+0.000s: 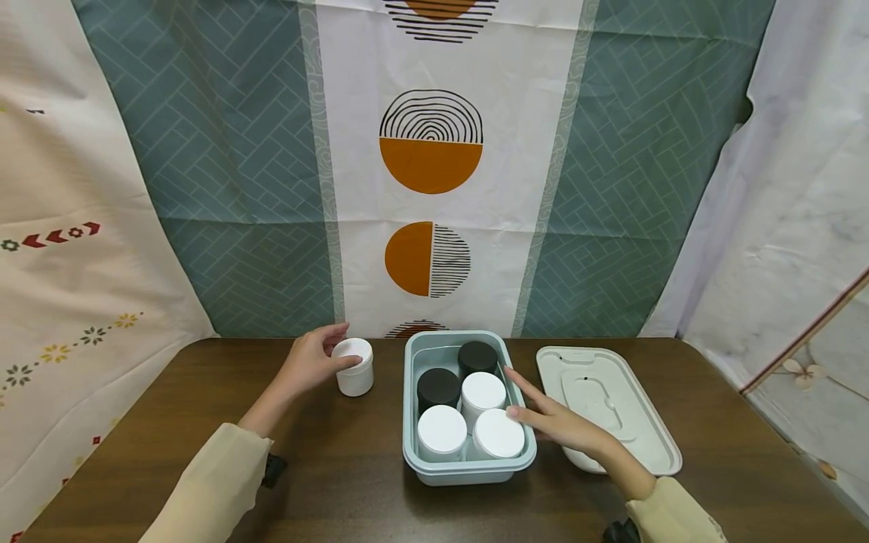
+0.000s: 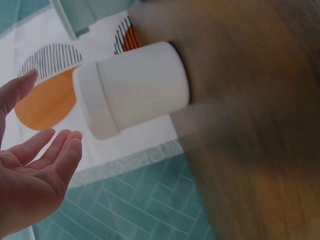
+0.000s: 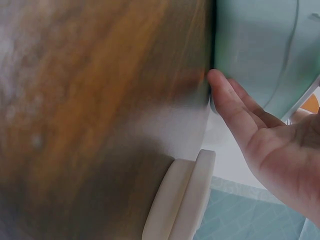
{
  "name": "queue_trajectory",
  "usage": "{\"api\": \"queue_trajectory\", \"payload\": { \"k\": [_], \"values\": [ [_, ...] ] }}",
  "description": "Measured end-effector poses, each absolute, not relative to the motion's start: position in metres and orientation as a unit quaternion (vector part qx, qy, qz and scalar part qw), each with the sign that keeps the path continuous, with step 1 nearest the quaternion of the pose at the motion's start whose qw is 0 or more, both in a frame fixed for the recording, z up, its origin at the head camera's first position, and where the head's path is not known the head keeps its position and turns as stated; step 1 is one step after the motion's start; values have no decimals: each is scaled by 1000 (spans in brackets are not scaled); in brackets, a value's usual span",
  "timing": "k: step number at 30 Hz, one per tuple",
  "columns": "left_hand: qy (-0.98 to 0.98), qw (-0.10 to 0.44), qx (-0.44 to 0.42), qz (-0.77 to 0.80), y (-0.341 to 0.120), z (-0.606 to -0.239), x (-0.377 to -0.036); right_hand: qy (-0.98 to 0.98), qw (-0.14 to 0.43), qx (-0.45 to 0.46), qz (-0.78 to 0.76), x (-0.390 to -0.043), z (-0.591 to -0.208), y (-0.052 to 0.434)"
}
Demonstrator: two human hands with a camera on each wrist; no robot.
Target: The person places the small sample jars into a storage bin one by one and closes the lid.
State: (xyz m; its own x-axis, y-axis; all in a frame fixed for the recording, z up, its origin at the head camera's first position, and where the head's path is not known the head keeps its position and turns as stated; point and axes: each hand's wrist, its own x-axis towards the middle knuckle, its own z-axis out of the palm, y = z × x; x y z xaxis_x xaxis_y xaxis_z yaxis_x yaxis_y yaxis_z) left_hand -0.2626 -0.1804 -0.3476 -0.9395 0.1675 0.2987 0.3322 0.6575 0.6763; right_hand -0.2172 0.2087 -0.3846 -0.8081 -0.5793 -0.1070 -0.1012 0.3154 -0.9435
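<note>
A white lidded jar (image 1: pixel 356 377) stands upright on the table, left of a pale blue-green bin (image 1: pixel 468 477). My left hand (image 1: pixel 314 359) is beside the jar's top, thumb and fingers spread. In the left wrist view, a gap shows between the fingertips (image 2: pixel 74 145) and the jar's lid. My right hand (image 1: pixel 563 424) lies along the bin's right side, with straight fingers at its wall and the thumb over the rim. Inside the bin stand several jars, some with white lids (image 1: pixel 441 430) and two with black lids (image 1: pixel 437 388).
To the right of the bin, a whitish rectangular lid (image 1: pixel 611 403) lies on the brown wooden table (image 1: pixel 360 483). Behind the table hangs a patterned cloth (image 1: pixel 434 207), with more light cloth at both sides.
</note>
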Motion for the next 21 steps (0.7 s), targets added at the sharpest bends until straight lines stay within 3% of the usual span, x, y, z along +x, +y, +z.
{"api": "queue_trajectory", "payload": {
  "k": [21],
  "values": [
    [-921,111,-114,-355,-188,-378,-271,784,219,-216,-539,-217,-384,209]
  ]
}}
